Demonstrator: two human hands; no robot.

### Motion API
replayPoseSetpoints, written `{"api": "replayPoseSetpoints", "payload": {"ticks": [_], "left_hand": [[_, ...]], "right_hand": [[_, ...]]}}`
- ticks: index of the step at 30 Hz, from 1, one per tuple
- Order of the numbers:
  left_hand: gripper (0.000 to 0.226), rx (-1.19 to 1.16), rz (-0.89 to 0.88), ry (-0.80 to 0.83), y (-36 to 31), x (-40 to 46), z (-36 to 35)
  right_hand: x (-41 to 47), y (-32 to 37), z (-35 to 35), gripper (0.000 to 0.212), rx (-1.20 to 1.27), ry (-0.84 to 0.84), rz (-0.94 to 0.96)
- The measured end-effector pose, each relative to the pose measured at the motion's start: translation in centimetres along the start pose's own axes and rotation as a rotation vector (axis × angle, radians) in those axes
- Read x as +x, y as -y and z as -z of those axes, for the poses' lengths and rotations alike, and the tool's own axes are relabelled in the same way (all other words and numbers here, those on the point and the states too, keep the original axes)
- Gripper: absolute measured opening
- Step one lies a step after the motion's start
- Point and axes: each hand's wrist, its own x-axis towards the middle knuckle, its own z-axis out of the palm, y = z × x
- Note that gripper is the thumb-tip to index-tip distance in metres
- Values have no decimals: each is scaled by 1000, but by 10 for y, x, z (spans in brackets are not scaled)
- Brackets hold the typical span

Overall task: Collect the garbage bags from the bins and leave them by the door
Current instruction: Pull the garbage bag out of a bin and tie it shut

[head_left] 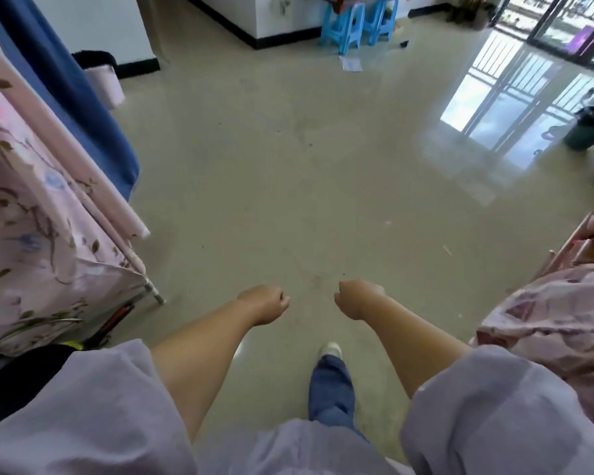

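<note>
- At the far right, near the glass doors (pixel 542 36), stands a dark green bin (pixel 588 126) with a dark liner showing at its rim; that liner looks like the garbage bag to collect, though its contents are hidden.
- Against the wall on the left sits a pale pink bin (pixel 103 84) with a black bag (pixel 95 58) bunched over its top.
- Judging by the look, both bags are thin, soft film: limp, a little slippery, easy to tear if dragged. Weight cannot be told. Best grasped by gathering the loose rim into a neck and lifting straight up.
- Left hand (pixel 266 303) and right hand (pixel 355 298) hang out in front over the bare floor (pixel 288 183), fingers loosely curled, carrying nothing.
- One foot in a white shoe (pixel 330 349) is forward, mid-step by the look of it.
- Floral pink fabric (pixel 31 217) hangs on the left, more floral cloth (pixel 546 320) lies on the right, and blue stools (pixel 357 24) stand at the back.
</note>
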Motion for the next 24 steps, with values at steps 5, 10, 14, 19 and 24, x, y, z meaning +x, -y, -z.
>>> {"api": "replayPoseSetpoints", "payload": {"ticks": [5,10,14,19,24], "left_hand": [[35,-113,96,-61,12,104,62],[34,-201,248,-114,27,172,123],[37,-278,335,-164,58,224,174],[40,-299,386,-178,124,296,247],[44,-207,329,-186,207,359,347]], "right_hand": [[112,-27,76,38,-52,-40,108],[203,-45,156,37,-202,-27,229],[278,-24,218,40,-221,-14,337],[382,28,296,44,-194,-10,394],[475,72,396,46,-181,-31,418]]}}
